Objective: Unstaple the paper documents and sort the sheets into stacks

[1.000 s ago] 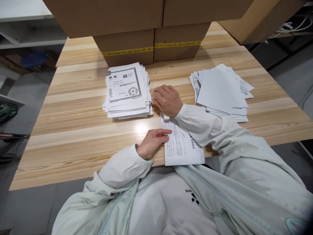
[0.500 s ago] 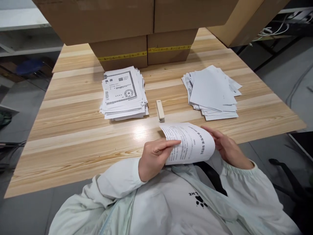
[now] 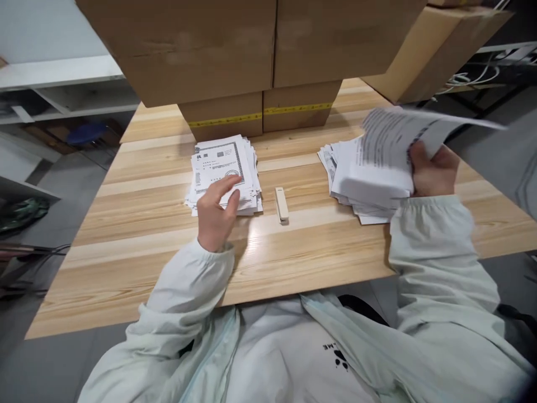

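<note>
My right hand (image 3: 432, 168) grips a stapled set of printed sheets (image 3: 398, 140), blurred with motion, held in the air over the face-down paper pile (image 3: 356, 190) on the right of the wooden table (image 3: 168, 246). My left hand (image 3: 218, 212) hovers with fingers spread at the near edge of the left stack of printed papers (image 3: 224, 165), whose top sheet has a framed border and a round stamp. A small white stapler (image 3: 282, 205) lies on the table between the two piles.
Stacked cardboard boxes (image 3: 226, 50) with yellow tape stand at the back of the table, another box (image 3: 436, 50) at the back right. White shelving (image 3: 62, 89) is off to the left, cables (image 3: 474, 73) at the far right.
My right hand let go of the stapler, took the printed sheets from in front of me and swung them right over the face-down pile. My left hand released them and reached toward the left stack.
</note>
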The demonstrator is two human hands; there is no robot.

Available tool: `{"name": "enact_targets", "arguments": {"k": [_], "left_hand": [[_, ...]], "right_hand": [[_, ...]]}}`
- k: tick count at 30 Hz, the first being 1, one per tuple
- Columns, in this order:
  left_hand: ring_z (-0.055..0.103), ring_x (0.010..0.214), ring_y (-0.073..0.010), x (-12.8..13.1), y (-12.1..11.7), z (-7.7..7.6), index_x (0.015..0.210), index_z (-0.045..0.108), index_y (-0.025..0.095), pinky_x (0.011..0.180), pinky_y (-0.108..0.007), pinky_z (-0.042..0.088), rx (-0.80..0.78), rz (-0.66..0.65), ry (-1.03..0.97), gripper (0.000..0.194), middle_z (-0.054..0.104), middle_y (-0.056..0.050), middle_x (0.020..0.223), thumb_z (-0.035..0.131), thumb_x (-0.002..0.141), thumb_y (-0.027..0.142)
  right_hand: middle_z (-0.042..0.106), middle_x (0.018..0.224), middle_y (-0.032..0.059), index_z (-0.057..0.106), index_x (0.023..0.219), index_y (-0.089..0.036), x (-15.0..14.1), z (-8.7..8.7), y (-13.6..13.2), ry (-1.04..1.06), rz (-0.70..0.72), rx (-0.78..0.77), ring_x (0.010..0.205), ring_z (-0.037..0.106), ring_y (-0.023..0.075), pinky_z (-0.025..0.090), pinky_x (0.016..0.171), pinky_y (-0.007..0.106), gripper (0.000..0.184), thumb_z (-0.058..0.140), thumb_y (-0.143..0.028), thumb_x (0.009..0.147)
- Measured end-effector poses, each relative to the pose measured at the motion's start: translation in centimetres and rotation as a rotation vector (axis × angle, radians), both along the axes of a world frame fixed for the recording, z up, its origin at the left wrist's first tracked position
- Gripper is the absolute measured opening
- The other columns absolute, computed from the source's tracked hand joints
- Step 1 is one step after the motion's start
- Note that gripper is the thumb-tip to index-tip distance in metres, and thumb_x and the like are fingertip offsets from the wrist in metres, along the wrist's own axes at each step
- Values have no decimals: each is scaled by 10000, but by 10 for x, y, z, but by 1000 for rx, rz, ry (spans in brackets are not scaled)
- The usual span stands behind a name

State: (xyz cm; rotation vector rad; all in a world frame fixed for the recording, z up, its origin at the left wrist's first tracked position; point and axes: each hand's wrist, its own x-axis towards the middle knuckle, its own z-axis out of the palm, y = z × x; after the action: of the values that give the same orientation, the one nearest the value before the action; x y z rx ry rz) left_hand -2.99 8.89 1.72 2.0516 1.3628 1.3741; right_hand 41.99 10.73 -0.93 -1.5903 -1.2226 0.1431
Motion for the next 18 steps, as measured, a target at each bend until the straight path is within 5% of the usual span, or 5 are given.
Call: {"name": "enact_targets", "arguments": {"k": [5, 7, 10, 15, 18], "left_hand": [[592, 1233, -251, -32, 36, -26, 1095, 686, 214, 1093, -458, 457, -48, 100, 255, 271, 689, -89, 1238, 651, 832, 273], [583, 1229, -279, -34, 39, -32, 1140, 660, 204, 1082, -472, 460, -101, 94, 311, 357, 676, -106, 1244, 702, 796, 289], [571, 1227, -302, -32, 37, -36, 1236, 603, 194, 1063, -477, 463, -144, 108, 336, 480, 658, -121, 1265, 724, 781, 287], [563, 1227, -300, -30, 35, -40, 1362, 491, 158, 1058, -456, 452, -162, 111, 281, 653, 633, -141, 1292, 734, 769, 281], [560, 1229, -297, -31, 36, -44, 1376, 471, 165, 1077, -455, 432, -154, 109, 242, 678, 624, -146, 1297, 737, 765, 291]], "right_hand": [[533, 562, 55, 430, 531, -322, 28, -37, 6, -51, -278, -266, 773, 573, 301, 379, 714, 491, 413, 827, -389, 623], [611, 677, 77, 544, 680, -328, 25, -35, -7, -152, -410, -272, 939, 591, 368, 365, 824, 576, 346, 873, -353, 574], [689, 1023, 121, 618, 1116, -361, -6, -6, -27, -391, -468, -139, 1151, 565, 410, 357, 931, 631, 471, 817, -356, 688], [733, 1038, 103, 715, 1085, -244, -121, 58, -32, -273, 211, -16, 849, 698, 247, 559, 766, 438, 254, 640, -331, 859], [749, 1008, 71, 739, 1000, -220, -188, 61, -7, -204, 731, -174, 874, 694, 201, 563, 785, 378, 205, 616, -322, 872]]}}
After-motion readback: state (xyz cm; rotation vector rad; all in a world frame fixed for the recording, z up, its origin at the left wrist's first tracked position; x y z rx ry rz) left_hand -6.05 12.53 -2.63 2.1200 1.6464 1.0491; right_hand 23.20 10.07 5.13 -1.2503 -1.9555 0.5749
